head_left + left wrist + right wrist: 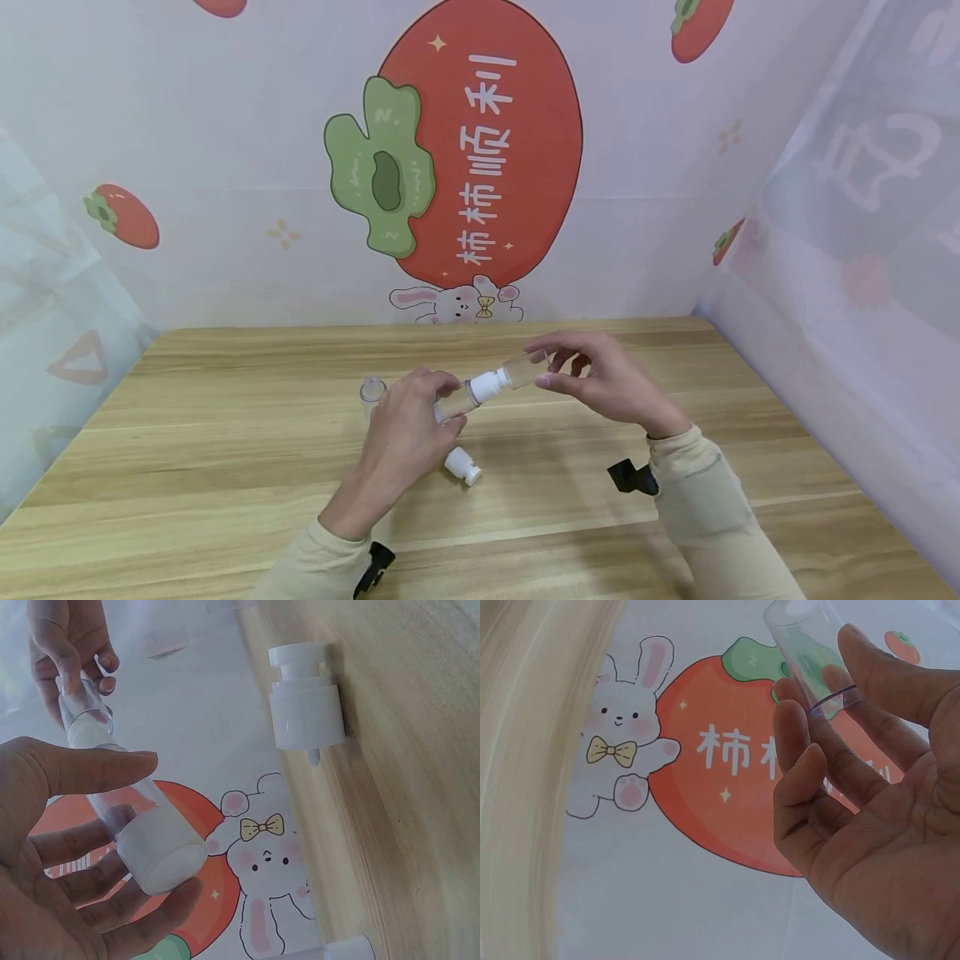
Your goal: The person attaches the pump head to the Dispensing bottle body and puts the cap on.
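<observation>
Light-brown wood-grain tabletop (pixel 225 467). White sheet (pixel 232 125) upright behind it. Large round red persimmon print (pixel 540 125), white cartoon rabbit (pixel 457 307) below.

Left of centre in the head frame, I find a clear container (pixel 371 391) partly covered by the left hand (pixel 408 425).

Left grip (pixel 408 425): curled round a clear bottle (pixel 454 403) with white pump top (pixel 487 386)
Right grip (pixel 603 379): pinching a clear cap (pixel 522 369) at the pump top's tip
Worktop (pixel 225 467): wood-grained; second pump (pixel 462 465) lying there, clear container (pixel 372 389) beside the left grip
Backdrop (pixel 225 125): big red persimmon (pixel 495 142) above a rabbit (pixel 463 305)
</observation>
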Motion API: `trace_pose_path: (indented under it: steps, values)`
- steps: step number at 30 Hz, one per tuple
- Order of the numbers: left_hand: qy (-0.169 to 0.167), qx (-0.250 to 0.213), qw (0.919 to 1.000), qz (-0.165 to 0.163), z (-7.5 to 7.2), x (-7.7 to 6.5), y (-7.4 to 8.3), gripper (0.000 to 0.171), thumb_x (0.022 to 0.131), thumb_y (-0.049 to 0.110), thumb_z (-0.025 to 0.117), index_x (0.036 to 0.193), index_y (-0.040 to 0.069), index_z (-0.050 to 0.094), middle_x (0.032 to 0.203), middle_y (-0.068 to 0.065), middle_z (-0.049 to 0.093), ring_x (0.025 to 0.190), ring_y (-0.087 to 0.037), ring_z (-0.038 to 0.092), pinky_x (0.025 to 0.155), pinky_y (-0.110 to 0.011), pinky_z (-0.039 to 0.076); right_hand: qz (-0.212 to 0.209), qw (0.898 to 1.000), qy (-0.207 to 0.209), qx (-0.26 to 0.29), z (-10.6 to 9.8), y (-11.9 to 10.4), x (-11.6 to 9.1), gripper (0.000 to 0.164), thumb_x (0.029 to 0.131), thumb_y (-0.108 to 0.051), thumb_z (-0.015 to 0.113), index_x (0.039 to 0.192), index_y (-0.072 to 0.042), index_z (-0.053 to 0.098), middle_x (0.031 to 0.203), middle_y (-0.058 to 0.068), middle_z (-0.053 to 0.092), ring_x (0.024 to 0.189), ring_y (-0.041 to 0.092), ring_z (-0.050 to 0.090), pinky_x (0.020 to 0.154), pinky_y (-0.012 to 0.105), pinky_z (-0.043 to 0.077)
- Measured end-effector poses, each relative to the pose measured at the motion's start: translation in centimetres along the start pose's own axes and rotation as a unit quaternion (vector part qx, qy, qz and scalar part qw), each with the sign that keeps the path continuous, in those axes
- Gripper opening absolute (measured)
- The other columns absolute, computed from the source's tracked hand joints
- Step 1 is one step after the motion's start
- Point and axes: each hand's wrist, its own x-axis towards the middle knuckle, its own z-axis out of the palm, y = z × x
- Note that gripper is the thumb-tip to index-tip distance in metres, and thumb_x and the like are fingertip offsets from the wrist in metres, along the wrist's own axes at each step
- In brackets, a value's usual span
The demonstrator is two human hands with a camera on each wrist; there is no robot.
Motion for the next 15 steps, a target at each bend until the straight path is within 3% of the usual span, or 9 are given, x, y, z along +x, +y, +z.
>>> trace_pose_path:
  steps: [15]
  values:
    - [0.000, 0.000, 1.0000, 0.000, 0.00, 0.00, 0.06, 0.031, 0.074, 0.005, 0.088, 0.103, 0.002, 0.076, 0.097, -0.011, 0.073, 0.078, -0.022, 0.063, 0.055, -0.031, 0.046, 0.000, 1.000, -0.004, 0.013, 0.17, -0.08, 0.03, 0.036, 0.090, -0.009, 0.078, 0.125, -0.014, 0.071, 0.109, -0.002, 0.072, 0.089, 0.014, 0.065, 0.076, 0.034, 0.051]
